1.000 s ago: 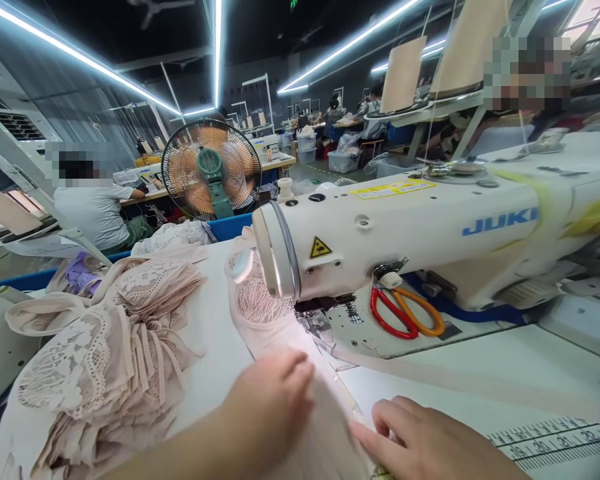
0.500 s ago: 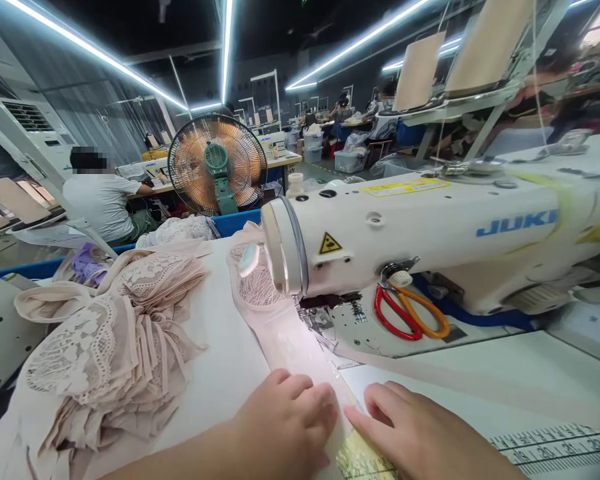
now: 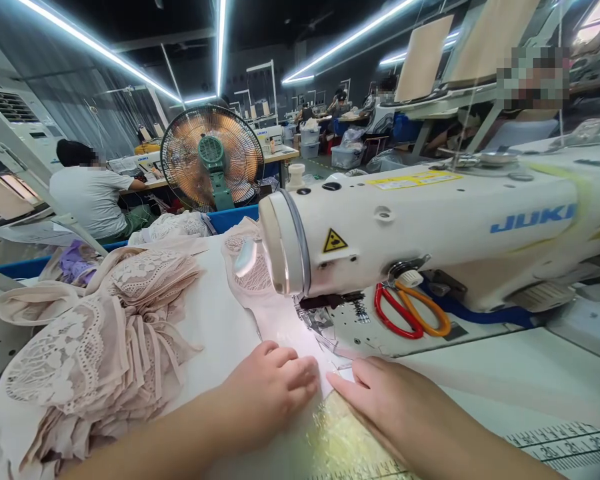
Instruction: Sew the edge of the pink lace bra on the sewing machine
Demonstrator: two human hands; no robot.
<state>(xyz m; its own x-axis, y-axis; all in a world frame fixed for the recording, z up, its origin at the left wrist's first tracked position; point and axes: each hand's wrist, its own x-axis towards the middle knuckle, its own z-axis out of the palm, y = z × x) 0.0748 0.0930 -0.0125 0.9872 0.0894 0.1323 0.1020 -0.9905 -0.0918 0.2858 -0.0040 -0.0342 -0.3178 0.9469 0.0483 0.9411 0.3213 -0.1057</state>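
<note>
On a white sewing table (image 3: 480, 373) in a long strip-lit workshop, a pale pink fabric strip (image 3: 275, 320) lies flat, its long axis running from the hands up and away under the presser foot (image 3: 323, 327) of the sewing machine (image 3: 430, 227). The left hand (image 3: 270, 390) presses it with fingers curled close together — the right hand (image 3: 385, 400) lies flat just beside, fingers together, pointing left.

Garment factory sewing floor. White industrial JUKI sewing machine (image 3: 430, 233) on a white worktable (image 3: 505, 373), heap of beige lace fabric pieces (image 3: 95, 340) at the table's left edge. Rows of further sewing stations behind with seated workers (image 3: 90, 197), orange-bladed floor fan (image 3: 211, 160), long ceiling strip lights (image 3: 219, 47).
</note>
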